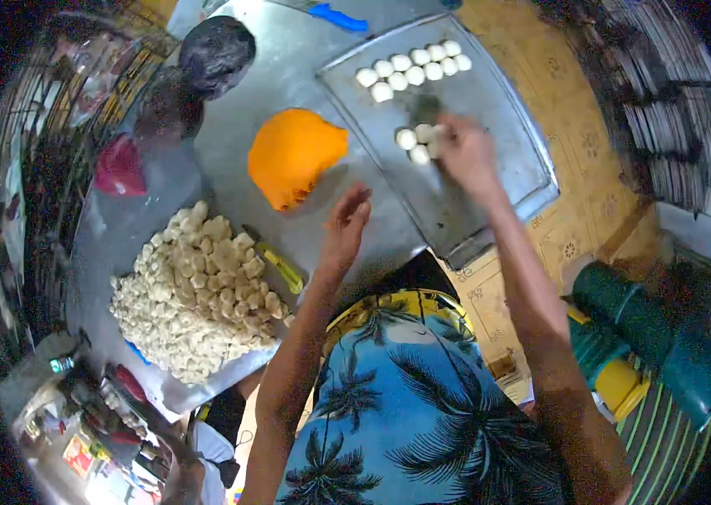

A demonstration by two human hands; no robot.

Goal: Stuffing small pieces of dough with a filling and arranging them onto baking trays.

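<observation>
My right hand (466, 153) is over the metal tray (490, 156), blurred by motion, its fingers closed at a white dough ball (435, 148). That ball is beside a small cluster of dough balls (407, 139). Farther back on the tray, several more dough balls (400, 63) sit in two rows. My left hand (349, 217) hovers near the tray's left edge, fingers loosely bent and apart, with nothing visible in it. Beyond it rests an orange mound (295, 156) with a crumbly near edge. A large heap of pale dough pieces (196, 295) lies to the left.
A tool with a yellow-green handle (282, 268) lies beside the heap. At the back left are a dark rounded lump (217, 55) and a dark-pink lump (120, 165). A blue-handled tool (339, 17) lies at the far edge. Green drums (616, 295) stand at the right.
</observation>
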